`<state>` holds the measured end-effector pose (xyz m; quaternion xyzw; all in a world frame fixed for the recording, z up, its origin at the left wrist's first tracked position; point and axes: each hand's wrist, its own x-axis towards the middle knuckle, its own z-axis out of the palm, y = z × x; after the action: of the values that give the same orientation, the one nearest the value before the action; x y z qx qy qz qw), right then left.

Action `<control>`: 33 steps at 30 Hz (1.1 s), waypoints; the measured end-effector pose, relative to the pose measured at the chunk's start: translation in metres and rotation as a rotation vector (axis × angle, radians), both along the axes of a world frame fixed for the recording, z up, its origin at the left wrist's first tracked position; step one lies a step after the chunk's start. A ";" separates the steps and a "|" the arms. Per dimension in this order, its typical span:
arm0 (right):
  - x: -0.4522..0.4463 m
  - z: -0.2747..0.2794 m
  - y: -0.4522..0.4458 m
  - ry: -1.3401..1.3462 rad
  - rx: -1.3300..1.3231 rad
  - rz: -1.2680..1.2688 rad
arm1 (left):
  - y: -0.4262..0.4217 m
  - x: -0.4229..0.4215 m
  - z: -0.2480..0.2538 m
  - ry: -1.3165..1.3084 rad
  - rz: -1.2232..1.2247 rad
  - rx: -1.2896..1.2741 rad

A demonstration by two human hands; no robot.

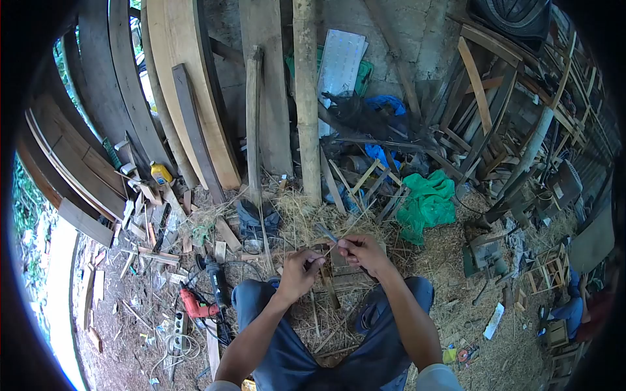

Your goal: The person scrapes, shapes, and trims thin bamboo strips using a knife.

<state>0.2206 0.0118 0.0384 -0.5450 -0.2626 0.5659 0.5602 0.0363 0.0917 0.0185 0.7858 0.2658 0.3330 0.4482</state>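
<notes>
My right hand (pixel 360 253) is closed around a slim grey tool (pixel 325 231) that points up and to the left, over the ground between my knees. To its left, my left hand (pixel 302 272) is pinched, with its fingertips near the tool; whatever lies between them is too small to make out. Below the hands a wooden handle (pixel 331 290) slants down. A low wooden block (pixel 352 281) stands between my legs, partly hidden by my right hand.
A red drill (pixel 197 305) and a dark grinder (pixel 216 281) lie at left beside a power strip (pixel 179 329). Upright boards (pixel 186 98) and a bamboo post (pixel 305 104) rise ahead. Green plastic (pixel 427 203) lies right of centre. Another person (pixel 577 309) is at far right.
</notes>
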 end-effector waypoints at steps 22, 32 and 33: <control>-0.006 -0.017 0.004 -0.223 0.078 0.119 | 0.005 0.010 -0.012 0.063 0.015 -0.063; 0.015 -0.013 0.008 -0.023 0.080 -0.035 | 0.001 0.003 -0.015 -0.031 -0.005 -0.095; 0.014 -0.014 0.008 -0.013 0.088 -0.030 | 0.001 0.002 -0.013 -0.002 0.007 -0.104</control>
<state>0.2348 0.0197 0.0249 -0.5271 -0.2827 0.5420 0.5904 0.0380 0.0922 0.0054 0.7601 0.2849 0.3211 0.4878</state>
